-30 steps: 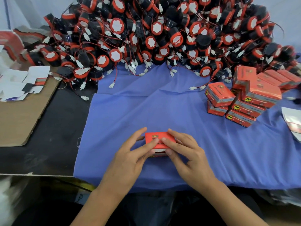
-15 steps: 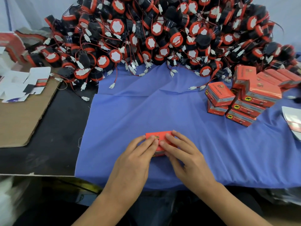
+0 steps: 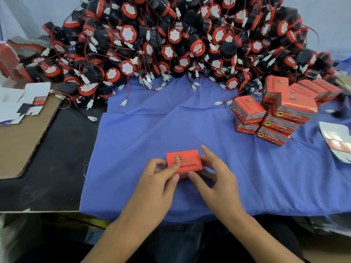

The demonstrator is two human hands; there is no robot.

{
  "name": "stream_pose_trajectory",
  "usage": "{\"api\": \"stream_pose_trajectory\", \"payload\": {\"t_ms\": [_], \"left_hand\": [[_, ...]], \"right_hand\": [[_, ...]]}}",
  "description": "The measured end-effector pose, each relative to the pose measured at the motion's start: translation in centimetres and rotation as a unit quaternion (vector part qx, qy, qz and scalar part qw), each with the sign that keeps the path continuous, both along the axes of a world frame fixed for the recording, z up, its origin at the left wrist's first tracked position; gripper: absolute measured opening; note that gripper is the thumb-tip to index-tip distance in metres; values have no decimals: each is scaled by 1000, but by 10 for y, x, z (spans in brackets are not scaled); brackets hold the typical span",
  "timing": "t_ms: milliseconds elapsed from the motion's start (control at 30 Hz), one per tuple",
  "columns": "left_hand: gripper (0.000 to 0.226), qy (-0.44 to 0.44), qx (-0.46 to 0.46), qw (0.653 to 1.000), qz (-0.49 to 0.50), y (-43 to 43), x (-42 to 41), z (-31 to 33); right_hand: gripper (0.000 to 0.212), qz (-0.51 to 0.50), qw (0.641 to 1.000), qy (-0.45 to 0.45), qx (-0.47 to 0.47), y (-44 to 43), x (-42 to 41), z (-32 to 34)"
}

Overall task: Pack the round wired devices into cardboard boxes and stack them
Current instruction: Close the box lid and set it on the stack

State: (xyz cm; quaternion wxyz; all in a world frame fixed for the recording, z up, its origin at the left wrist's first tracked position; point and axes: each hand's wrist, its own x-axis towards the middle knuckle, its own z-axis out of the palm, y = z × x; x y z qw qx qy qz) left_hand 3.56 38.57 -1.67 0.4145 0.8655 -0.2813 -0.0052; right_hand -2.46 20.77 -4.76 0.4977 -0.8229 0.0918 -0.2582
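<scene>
Evidently the left hand [image 3: 155, 185] and right hand [image 3: 214, 179] pinch the red box [image 3: 185, 162] near the front edge of the table [image 3: 57, 158], probably squaring its flaps. Finished boxes [image 3: 275, 118] wait stacked by the right edge.

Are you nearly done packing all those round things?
Not nearly. Done: a stack of closed red cardboard boxes on the blue cloth at the right. In hand: the left hand and right hand hold one more red cardboard box. Left: the huge pile of round black-and-red wired devices behind is unpacked.
</scene>
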Motion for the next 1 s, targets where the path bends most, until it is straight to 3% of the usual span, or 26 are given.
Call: {"api": "stream_pose_trajectory", "payload": {"t_ms": [100,200,400,567,667,1000], "left_hand": [[43,55,-119,991,18,-15,9,6],[46,102,-206,973,2,-42,22,19],[52,123,-269,952,-80,-133,75,60],[51,121,-289,941,-130,-206,112,69],[44,126,-244,951,-143,-235,127,56],[57,206,-200,931,-224,-256,129,34]], "right_hand": [[51,-41,991,6,124,-1,-1,6],[49,-89,979,-37,181,-8,2,22],[55,-186,955,-144,182,-42,29,69],[70,-248,949,-147,129,-74,64,79],[72,-255,949,-119,142,-90,78,72],[81,-277,951,-112,76,-90,77,50]]}}
